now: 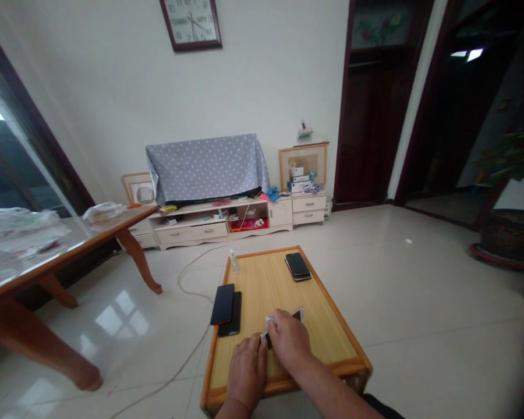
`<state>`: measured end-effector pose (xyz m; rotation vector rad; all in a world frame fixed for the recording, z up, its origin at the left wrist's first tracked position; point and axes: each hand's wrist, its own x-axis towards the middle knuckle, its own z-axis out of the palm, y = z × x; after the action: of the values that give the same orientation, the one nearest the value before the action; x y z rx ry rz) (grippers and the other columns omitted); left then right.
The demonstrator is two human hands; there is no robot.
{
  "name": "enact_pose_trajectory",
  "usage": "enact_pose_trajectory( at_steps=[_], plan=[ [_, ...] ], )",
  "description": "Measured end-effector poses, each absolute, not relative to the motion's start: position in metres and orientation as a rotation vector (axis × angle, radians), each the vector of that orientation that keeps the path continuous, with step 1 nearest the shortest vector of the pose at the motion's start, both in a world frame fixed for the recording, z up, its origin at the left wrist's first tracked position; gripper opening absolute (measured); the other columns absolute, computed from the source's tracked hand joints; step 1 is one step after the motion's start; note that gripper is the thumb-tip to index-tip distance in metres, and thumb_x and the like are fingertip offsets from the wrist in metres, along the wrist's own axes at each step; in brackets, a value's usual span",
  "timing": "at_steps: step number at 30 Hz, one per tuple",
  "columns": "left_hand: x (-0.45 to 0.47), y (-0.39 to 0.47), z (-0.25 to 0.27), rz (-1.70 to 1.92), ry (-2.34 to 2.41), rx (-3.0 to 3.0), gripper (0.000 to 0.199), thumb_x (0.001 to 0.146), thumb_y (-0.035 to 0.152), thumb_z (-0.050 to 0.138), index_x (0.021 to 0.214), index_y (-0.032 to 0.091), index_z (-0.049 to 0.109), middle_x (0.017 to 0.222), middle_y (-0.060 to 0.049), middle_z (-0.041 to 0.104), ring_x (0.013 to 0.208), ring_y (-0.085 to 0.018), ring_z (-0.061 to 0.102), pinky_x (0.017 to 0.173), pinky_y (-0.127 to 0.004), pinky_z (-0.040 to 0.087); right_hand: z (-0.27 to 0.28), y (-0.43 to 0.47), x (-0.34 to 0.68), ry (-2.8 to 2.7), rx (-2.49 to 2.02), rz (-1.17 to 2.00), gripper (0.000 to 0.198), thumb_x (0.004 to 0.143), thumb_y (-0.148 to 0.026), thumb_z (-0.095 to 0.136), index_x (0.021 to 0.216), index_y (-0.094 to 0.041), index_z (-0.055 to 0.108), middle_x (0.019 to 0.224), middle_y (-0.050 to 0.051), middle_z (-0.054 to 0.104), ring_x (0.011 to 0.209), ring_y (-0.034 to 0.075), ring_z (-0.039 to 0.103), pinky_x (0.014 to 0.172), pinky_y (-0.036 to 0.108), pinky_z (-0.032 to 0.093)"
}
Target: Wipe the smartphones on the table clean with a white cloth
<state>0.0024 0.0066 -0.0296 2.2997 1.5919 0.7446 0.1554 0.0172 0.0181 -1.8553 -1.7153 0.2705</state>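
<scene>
A white-framed phone with a dark screen (pixel 298 315) lies on the small wooden table, mostly covered by my hands. My left hand (pixel 247 369) grips its near left end, fingers together against the edge. Closed over the phone's middle, my right hand (pixel 290 340) presses a small white wipe (pixel 269 320) to the screen. Left of my hands, a dark blue phone or tablet (pixel 223 304) overlaps a black one (pixel 231 317). Two stacked phones (pixel 297 266) rest at the table's far right. Near the far left corner stands a small clear bottle (pixel 234 262).
The low table (pixel 332 326) has a raised wooden rim. A cable (pixel 181 279) runs along the floor on its left. A larger table (pixel 113 227) with plastic-covered things stands left. Beyond is a white TV cabinet (pixel 192 234); a potted plant (pixel 513 233) is at right.
</scene>
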Motion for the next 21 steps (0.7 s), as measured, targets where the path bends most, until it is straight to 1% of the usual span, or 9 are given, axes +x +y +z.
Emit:
enact_pose_trajectory(
  at_steps=[4, 8, 13, 17, 21],
  plan=[
    [0.001, 0.007, -0.033, 0.758, 1.565, 2.323, 0.028, 0.1, 0.031, 0.036, 0.108, 0.023, 0.061, 0.097, -0.008, 0.068, 0.092, -0.023, 0.062, 0.083, -0.034, 0.045, 0.019, 0.011, 0.136, -1.755, -1.796, 0.312, 0.015, 0.094, -0.029, 0.052, 0.087, -0.024, 0.065, 0.086, 0.002, 0.071, 0.079, 0.017, 0.065, 0.064, 0.027, 0.03],
    [0.002, 0.007, -0.033, 0.772, 1.597, 2.315, 0.031, 0.101, 0.038, 0.034, 0.1, 0.023, 0.062, 0.094, -0.008, 0.068, 0.09, -0.023, 0.063, 0.081, -0.034, 0.046, 0.022, 0.024, 0.181, -1.623, -1.945, 0.293, 0.02, 0.096, -0.031, 0.05, 0.086, -0.024, 0.066, 0.085, 0.004, 0.072, 0.08, 0.018, 0.064, 0.062, 0.028, 0.028],
    [0.003, 0.006, -0.031, 0.81, 1.62, 2.308, 0.031, 0.101, 0.039, 0.035, 0.102, 0.025, 0.063, 0.094, -0.008, 0.069, 0.089, -0.022, 0.064, 0.08, -0.033, 0.047, 0.023, 0.038, 0.233, -1.458, -2.076, 0.258, 0.022, 0.097, -0.032, 0.049, 0.083, -0.024, 0.064, 0.083, 0.004, 0.071, 0.075, 0.018, 0.063, 0.059, 0.028, 0.025],
    [0.002, 0.007, -0.032, 0.816, 1.616, 2.318, 0.031, 0.101, 0.038, 0.035, 0.103, 0.025, 0.063, 0.093, -0.008, 0.069, 0.088, -0.022, 0.064, 0.079, -0.032, 0.047, 0.019, 0.028, 0.201, -1.572, -2.023, 0.2, 0.02, 0.097, -0.031, 0.048, 0.087, -0.024, 0.063, 0.088, 0.004, 0.071, 0.076, 0.018, 0.063, 0.06, 0.029, 0.026],
    [0.001, 0.007, -0.036, 0.808, 1.592, 2.348, 0.029, 0.1, 0.034, 0.036, 0.106, 0.024, 0.063, 0.096, -0.009, 0.069, 0.09, -0.023, 0.064, 0.081, -0.033, 0.047, 0.016, 0.009, 0.147, -1.773, -1.8, 0.24, 0.016, 0.096, -0.029, 0.049, 0.087, -0.025, 0.063, 0.088, 0.002, 0.07, 0.078, 0.017, 0.063, 0.063, 0.028, 0.028]
  ],
)
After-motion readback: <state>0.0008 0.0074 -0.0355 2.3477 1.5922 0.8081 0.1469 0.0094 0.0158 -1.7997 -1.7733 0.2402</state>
